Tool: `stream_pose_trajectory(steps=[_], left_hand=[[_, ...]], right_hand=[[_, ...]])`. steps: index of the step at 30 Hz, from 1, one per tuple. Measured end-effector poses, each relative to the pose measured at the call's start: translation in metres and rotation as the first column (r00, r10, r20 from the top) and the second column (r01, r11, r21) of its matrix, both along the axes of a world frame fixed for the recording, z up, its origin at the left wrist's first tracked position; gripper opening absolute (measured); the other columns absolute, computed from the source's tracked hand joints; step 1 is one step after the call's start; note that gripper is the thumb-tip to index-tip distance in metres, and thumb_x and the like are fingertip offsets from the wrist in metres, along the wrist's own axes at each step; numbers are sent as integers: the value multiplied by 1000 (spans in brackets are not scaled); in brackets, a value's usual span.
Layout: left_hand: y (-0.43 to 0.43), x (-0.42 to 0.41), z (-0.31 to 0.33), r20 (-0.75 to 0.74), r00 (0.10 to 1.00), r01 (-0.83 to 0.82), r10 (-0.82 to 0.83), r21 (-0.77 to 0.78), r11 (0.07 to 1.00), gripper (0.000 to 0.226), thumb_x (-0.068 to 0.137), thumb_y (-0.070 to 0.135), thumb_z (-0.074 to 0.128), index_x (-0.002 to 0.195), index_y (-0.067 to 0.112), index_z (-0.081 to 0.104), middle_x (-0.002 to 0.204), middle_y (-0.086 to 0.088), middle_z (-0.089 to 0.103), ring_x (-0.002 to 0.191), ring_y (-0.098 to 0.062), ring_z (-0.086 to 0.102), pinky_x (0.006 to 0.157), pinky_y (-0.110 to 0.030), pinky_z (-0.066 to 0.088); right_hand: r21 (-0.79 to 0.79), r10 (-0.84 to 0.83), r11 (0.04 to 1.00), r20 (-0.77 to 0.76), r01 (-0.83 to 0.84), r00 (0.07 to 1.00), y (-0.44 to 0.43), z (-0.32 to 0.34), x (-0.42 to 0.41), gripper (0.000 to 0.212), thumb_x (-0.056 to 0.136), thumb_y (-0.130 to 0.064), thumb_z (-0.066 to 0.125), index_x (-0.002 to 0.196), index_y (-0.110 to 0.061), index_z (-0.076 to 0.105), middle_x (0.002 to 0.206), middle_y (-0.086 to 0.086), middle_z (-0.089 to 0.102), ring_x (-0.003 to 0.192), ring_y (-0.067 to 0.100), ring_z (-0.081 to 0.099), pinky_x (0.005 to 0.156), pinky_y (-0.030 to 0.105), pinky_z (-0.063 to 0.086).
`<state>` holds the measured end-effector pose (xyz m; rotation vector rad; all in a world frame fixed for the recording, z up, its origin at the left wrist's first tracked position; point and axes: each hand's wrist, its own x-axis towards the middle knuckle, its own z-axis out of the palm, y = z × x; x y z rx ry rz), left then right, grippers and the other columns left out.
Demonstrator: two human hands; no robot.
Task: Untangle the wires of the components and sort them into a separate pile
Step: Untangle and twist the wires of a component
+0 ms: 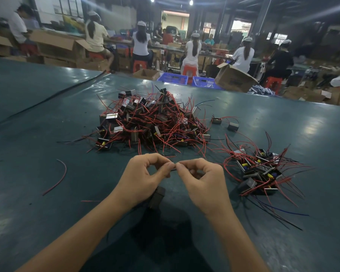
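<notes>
**Pinching a wire**

The tabletop point(47, 134) is carrying the tangled pile point(151, 122), and the sorted pile point(259, 169) is lying right of it. In front of it, the left hand point(145, 179) and right hand point(202, 183) are pinching the wire point(172, 170) of a component point(157, 195) between their fingers.

Bare table point(47, 222) left; tangled heap point(151, 122) ahead, sorted pile point(259, 169) right.
</notes>
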<state>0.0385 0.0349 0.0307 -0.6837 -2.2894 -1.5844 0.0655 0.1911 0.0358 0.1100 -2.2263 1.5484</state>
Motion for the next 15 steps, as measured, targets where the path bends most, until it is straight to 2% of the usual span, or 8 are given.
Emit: stream_pose_trajectory(steps=[2, 4, 7, 8, 9, 11, 13, 15], left_hand=[[0, 2, 0, -72, 997, -39, 34, -60, 997, 13, 83, 37, 65, 82, 27, 72, 72, 14, 69, 76, -6, 62, 79, -17, 40], [1, 3, -1, -123, 991, -64, 53, -87, 994, 14, 82, 39, 63, 83, 28, 72, 73, 16, 68, 78, -7, 61, 82, -29, 42], [2, 4, -1, -176, 982, -87, 72, -81, 993, 4, 84, 35, 69, 82, 38, 69, 71, 18, 67, 79, -7, 60, 83, -32, 43], [2, 4, -2, -208, 975, -104, 83, -93, 990, 10, 85, 33, 72, 82, 42, 67, 70, 20, 66, 79, -5, 59, 84, -32, 42], [1, 3, -2, -243, 966, -116, 84, -120, 986, 12, 85, 32, 71, 83, 43, 66, 71, 23, 65, 78, -3, 59, 85, -30, 40], [1, 4, -2, -305, 950, -132, 72, -180, 975, 7, 84, 32, 68, 85, 39, 67, 73, 27, 62, 77, 1, 57, 85, -29, 38], [-1, 4, -3, -369, 928, -155, 56, -243, 958, 9, 86, 36, 64, 85, 31, 71, 74, 23, 63, 75, 1, 55, 83, -31, 38], [-1, 3, -4, -435, 899, -191, 38, -314, 930, 18, 88, 36, 60, 84, 24, 73, 75, 18, 66, 74, -4, 57, 80, -34, 39]], right_hand=[[-126, 29, 992, 107, -16, 994, 1, 3, 0, 21, 81, -10, 75, 66, -24, 73, 59, -6, 61, 51, 0, 47, 50, 10, 39], [-199, 54, 980, 194, -15, 980, 3, 5, 1, 20, 82, -12, 75, 64, -21, 74, 61, 2, 60, 53, 6, 47, 47, 11, 37], [-264, 109, 964, 285, -31, 952, 5, 6, 2, 21, 86, -21, 73, 65, -15, 76, 47, 0, 48, 40, 7, 36, 39, 12, 29], [-265, 119, 964, 294, -39, 948, 5, 7, 3, 23, 86, -24, 72, 67, -12, 76, 45, 4, 47, 39, 6, 34, 39, 13, 28], [-250, 120, 967, 290, -46, 949, 4, 7, 3, 25, 86, -28, 72, 69, -11, 76, 49, 16, 52, 43, 7, 39, 41, 15, 30], [-217, 108, 975, 261, -51, 959, 3, 7, 4, 26, 86, -31, 72, 70, -10, 76, 75, 33, 62, 60, 15, 47, 51, 19, 35], [-193, 90, 980, 254, -41, 963, 3, 5, 4, 26, 86, -29, 73, 68, -11, 76, 71, 30, 64, 64, 15, 48, 52, 15, 36], [-187, 78, 982, 292, -23, 953, 4, 5, 2, 25, 85, -25, 73, 65, -11, 75, 52, 9, 56, 51, 8, 44, 45, 11, 32]])
